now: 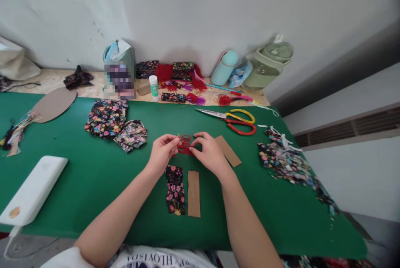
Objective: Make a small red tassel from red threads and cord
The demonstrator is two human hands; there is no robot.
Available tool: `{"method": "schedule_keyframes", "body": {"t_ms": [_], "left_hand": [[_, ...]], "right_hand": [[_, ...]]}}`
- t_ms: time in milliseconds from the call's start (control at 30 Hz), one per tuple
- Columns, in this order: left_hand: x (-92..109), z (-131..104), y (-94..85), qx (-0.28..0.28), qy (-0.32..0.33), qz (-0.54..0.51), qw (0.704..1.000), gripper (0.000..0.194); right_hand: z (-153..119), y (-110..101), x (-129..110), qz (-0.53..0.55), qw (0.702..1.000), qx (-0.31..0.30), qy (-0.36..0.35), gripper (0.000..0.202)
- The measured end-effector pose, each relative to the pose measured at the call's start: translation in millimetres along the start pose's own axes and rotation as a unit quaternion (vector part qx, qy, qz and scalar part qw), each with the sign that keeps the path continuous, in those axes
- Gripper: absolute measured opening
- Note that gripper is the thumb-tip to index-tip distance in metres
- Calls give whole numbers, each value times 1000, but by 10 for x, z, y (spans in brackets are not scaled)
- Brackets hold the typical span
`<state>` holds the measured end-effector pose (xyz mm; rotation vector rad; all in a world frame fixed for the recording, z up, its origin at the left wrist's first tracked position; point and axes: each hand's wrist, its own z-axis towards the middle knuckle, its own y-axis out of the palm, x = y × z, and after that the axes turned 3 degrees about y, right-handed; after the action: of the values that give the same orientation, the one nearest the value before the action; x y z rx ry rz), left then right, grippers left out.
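Tangled red thread lies between my two hands near the middle of the green table. My left hand pinches the thread's left side between thumb and forefinger. On the other side, my right hand has its fingers curved and apart, the thumb tip touching or very near the thread. Below the hands are a black floral fabric strip and, beside it, a brown cardboard strip. A second cardboard piece lies slanted just right of my right hand.
Scissors with yellow and red handles lie beyond my right hand. Folded floral fabric is at the left, a white device nearer me. Fabric scraps spread at the right. A glue stick and a turquoise bottle stand at the back.
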<state>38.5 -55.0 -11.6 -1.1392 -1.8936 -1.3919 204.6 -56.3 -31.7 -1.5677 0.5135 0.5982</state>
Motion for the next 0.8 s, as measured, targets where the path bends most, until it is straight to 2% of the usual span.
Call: {"method": "schedule_keyframes", "body": {"t_ms": [167,333,567,800], "left_hand": [[-17,2,-5,0,7,8,1000,36],[-21,-10,-16,-3,44,37,998,34],[-49,-21,-20,-59,75,68,993,31],[-83,-23,-26,-87,65,72,991,31]], "right_hand": [[10,-1,5,29,999,3,-13,12],[22,-50,-68,102,993,33,-39,13],[-36,-141,-223,156,982,44,-94,12],[-65,-182,-269,187,973,66,-114,13]]}}
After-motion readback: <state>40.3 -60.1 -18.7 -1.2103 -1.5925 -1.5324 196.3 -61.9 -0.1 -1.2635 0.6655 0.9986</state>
